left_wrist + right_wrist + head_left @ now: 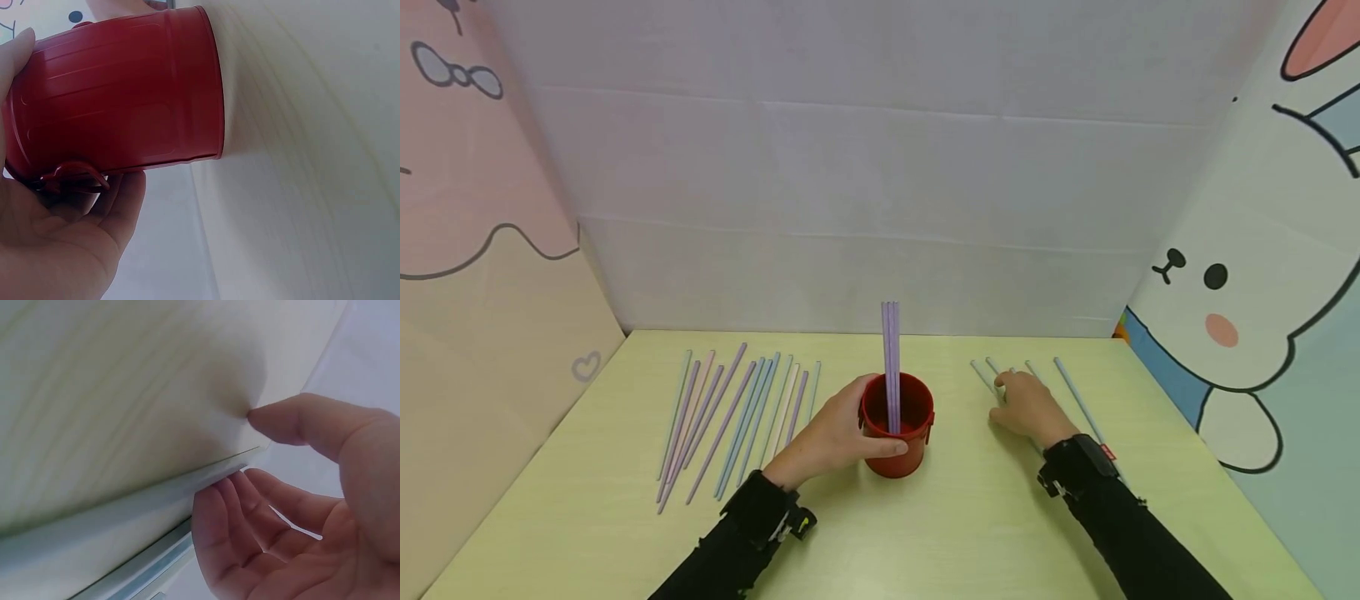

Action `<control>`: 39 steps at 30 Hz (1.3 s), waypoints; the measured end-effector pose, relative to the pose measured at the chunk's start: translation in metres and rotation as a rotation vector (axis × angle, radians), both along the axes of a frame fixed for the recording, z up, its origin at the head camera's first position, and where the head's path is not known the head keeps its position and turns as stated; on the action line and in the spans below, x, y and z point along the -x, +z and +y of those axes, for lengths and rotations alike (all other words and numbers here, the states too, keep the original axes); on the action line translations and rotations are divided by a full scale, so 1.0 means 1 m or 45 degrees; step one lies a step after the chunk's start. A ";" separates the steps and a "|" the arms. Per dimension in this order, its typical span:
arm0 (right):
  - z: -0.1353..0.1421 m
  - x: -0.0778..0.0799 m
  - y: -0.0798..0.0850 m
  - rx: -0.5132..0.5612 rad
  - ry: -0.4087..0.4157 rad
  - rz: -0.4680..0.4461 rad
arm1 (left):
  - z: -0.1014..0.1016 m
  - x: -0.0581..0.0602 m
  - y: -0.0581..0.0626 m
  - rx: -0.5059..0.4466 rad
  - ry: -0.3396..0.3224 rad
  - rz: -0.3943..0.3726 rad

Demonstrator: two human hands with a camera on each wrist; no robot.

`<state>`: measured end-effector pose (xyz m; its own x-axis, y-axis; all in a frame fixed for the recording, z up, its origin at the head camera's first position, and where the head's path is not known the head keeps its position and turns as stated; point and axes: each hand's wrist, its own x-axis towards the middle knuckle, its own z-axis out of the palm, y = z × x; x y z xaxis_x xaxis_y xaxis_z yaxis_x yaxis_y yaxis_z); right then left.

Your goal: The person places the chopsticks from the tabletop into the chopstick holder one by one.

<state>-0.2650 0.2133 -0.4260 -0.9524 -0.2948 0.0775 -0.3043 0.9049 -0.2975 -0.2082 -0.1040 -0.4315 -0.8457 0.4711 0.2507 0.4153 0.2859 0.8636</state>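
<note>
A small red metal bucket (895, 460) stands upright at the middle of the table, with several purple sticks (891, 358) rising out of it. My left hand (835, 437) grips its side, thumb across the front; the left wrist view shows fingers under the loop handle (78, 172). Over on the right, my right hand (1032, 408) is low over several thin pale green sticks (981, 372). In the right wrist view its fingertips touch one pale green stick (125, 509), while the thumb rests apart from them at the table surface.
Left of the bucket lies a loose row of sticks: purple ones (702, 427), blue ones (748, 427), green, pink and white. A blue-grey stick (1075, 396) lies beyond the right hand. A white backdrop (880, 183) stands at the table's far edge, printed panels at both sides.
</note>
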 end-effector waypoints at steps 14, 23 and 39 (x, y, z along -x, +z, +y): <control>-0.002 -0.006 -0.004 0.077 0.100 -0.041 | 0.000 0.001 -0.001 0.000 0.000 -0.009; -0.011 -0.010 0.030 0.289 0.198 0.087 | 0.000 0.000 0.002 -0.002 0.000 -0.011; -0.061 -0.045 0.127 0.972 0.226 0.328 | 0.000 0.002 0.000 -0.012 -0.007 -0.005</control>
